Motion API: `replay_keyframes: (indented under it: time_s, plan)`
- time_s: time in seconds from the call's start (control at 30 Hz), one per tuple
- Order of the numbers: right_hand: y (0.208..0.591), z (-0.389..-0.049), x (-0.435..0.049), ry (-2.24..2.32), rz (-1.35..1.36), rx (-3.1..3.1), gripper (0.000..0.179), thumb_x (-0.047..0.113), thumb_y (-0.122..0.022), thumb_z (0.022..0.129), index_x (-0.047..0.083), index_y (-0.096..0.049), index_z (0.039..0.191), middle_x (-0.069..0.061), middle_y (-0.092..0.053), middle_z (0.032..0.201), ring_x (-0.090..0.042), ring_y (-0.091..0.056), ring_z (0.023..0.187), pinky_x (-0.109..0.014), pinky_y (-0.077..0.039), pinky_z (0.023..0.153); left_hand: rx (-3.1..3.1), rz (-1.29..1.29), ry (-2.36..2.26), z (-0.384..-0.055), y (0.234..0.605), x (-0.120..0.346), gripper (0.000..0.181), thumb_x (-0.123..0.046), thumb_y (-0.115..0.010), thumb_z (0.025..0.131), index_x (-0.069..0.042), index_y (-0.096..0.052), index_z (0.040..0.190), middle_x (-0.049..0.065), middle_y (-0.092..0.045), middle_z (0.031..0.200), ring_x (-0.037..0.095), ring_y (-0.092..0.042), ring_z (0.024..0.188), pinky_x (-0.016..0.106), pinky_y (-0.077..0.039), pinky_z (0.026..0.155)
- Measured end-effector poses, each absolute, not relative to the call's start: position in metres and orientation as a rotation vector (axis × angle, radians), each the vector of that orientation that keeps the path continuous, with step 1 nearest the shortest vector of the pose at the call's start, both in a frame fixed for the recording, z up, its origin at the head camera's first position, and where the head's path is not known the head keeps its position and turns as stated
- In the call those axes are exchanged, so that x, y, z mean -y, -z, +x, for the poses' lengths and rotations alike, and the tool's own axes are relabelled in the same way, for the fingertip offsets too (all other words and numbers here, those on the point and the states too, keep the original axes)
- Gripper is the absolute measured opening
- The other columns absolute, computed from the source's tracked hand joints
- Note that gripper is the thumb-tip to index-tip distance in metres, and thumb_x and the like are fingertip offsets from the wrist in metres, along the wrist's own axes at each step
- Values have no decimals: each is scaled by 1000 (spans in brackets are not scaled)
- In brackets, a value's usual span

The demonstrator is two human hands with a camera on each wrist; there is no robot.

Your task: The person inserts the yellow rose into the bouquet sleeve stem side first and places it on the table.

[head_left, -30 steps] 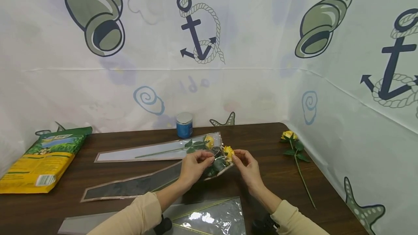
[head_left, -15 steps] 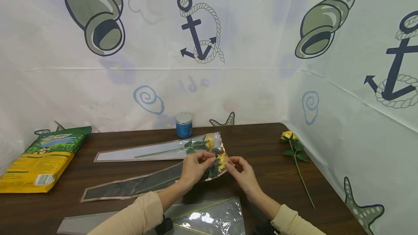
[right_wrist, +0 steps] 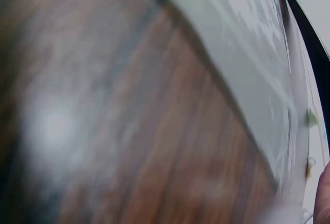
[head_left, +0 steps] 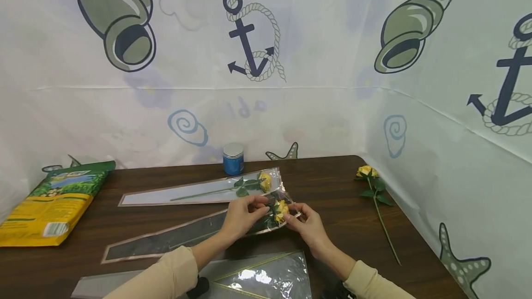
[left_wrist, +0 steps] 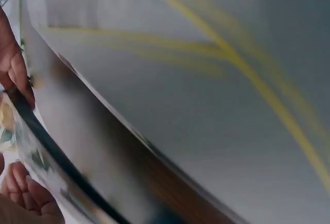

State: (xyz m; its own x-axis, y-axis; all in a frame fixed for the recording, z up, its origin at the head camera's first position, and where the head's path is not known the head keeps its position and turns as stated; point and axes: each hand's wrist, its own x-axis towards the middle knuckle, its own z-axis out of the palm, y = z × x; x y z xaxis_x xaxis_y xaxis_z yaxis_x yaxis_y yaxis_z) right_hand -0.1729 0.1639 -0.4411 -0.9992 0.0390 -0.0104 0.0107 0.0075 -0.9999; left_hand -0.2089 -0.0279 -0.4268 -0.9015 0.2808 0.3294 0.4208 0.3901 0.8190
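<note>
A yellow rose (head_left: 281,210) lies with its bloom inside the wide end of a black-backed clear flower sleeve (head_left: 166,237). My left hand (head_left: 242,219) pinches the sleeve beside the bloom, thumb against fingers. From the other side, my right hand (head_left: 308,229) grips the sleeve's mouth with thumb and fingers, close against the petals. In the left wrist view, the fingers of the right hand (left_wrist: 14,64) meet the sleeve's dark edge, and the left hand (left_wrist: 28,195) is partly cut off. Only a bit of the right hand (right_wrist: 323,198) enters the right wrist view.
Behind lies a white sleeve (head_left: 158,197) holding another yellow rose (head_left: 264,182). Grey sleeves with yellow lines (head_left: 266,271) lie in front. A loose rose (head_left: 376,186) rests at right. A blue jar (head_left: 233,159) and a yellow-green bag (head_left: 58,206) stand farther back.
The rose's bloom has moved left and down, deeper into the black-backed sleeve. My right hand has followed it left, and the sleeve's mouth has tilted lower.
</note>
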Motion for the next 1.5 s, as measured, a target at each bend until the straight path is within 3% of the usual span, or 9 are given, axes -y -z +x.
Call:
replay_keyframes:
  time_s: [0.17, 0.37, 0.57, 0.77, 0.97, 1.13, 1.5]
  plan:
    - [441, -173, -171, -2148, -73, 2221, 30, -1, -64, 86, -11, -55, 113, -19, -57, 114, -8, -59, 79, -22, -53, 73, 2686, -710, 1132, -203, 428, 55, 43, -26, -79, 75, -3, -67, 110, 3, -61, 89, 11, -52, 71, 24, -44, 62]
    - [443, -173, -175, -2123, -34, 2339, 29, 3, -61, 89, -13, -58, 113, -21, -58, 118, -9, -59, 86, -24, -53, 76, 2858, -797, 855, -193, 437, 67, 67, -43, -77, 72, -1, -61, 121, 13, -56, 115, 28, -54, 95, 42, -48, 75]
    - [443, -172, -181, -2012, 128, 2574, 35, 16, -55, 95, -10, -59, 117, -24, -57, 121, -19, -59, 101, -34, -53, 80, 2875, -821, 786, -191, 443, 70, 67, -42, -77, 72, 1, -62, 121, 17, -56, 122, 32, -53, 99, 45, -46, 78]
    - [441, -176, -185, -1767, 282, 2782, 36, 29, -54, 96, -1, -68, 109, -16, -59, 112, -14, -52, 87, -29, -49, 64, 2901, -808, 692, -191, 446, 72, 65, -41, -77, 72, -2, -62, 122, 15, -55, 124, 28, -51, 95, 41, -44, 73]
    - [440, -174, -184, -1667, 272, 2755, 26, 23, -61, 92, 1, -72, 99, -10, -61, 99, -13, -49, 82, -25, -45, 57, 2909, -814, 625, -193, 449, 73, 65, -44, -75, 74, -2, -61, 122, 14, -55, 125, 23, -49, 89, 33, -39, 66]
    - [432, -160, -181, -1547, 300, 2669, 15, 15, -68, 86, 1, -74, 85, -6, -61, 88, -7, -49, 80, -22, -43, 64, 2895, -848, 564, -193, 450, 76, 67, -46, -73, 75, -1, -61, 122, 15, -55, 125, 20, -46, 84, 30, -35, 64]
    - [439, -158, -190, -1655, 419, 2676, 18, 15, -67, 87, -1, -72, 85, -8, -63, 87, -4, -51, 79, -21, -43, 68, 2851, -912, 376, -192, 449, 80, 69, -51, -69, 75, -3, -61, 123, 17, -55, 125, 17, -39, 76, 29, -32, 62]
